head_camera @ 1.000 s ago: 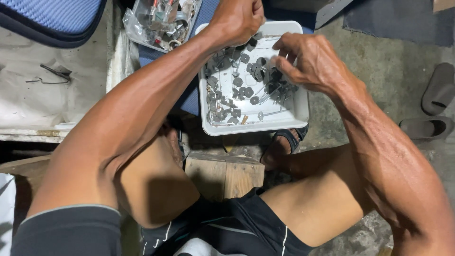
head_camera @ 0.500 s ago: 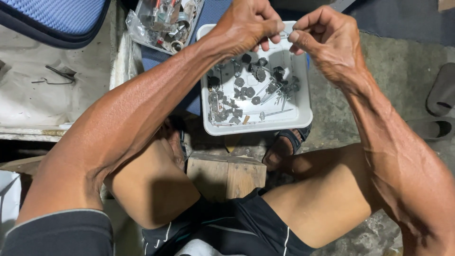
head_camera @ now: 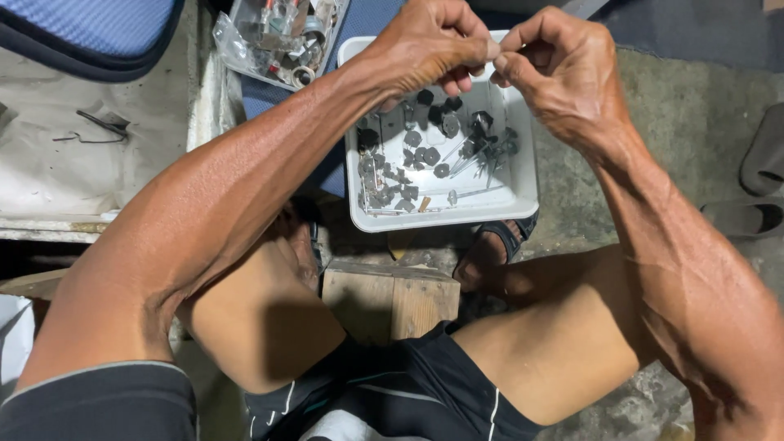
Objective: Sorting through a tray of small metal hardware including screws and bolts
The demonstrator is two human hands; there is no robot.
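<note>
Two hands meet above the far edge of one white tray (head_camera: pixel 523 192). The left hand (head_camera: pixel 425 45) and right hand (head_camera: pixel 563 69) each pinch a tiny part, too small to identify, between fingertips. Dozens of small dark metal pieces (head_camera: pixel 433 155), too many to count, lie in the tray. One clear bag of hardware (head_camera: pixel 278 37) sits far left.

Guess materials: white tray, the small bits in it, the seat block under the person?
White tray: likely plastic; smooth, slightly glossy, rounded rim.
Small parts: probably metal; grey discs and thin pins, some glinting.
Block: wood; visible grain, sawn edges, unfinished.
</note>
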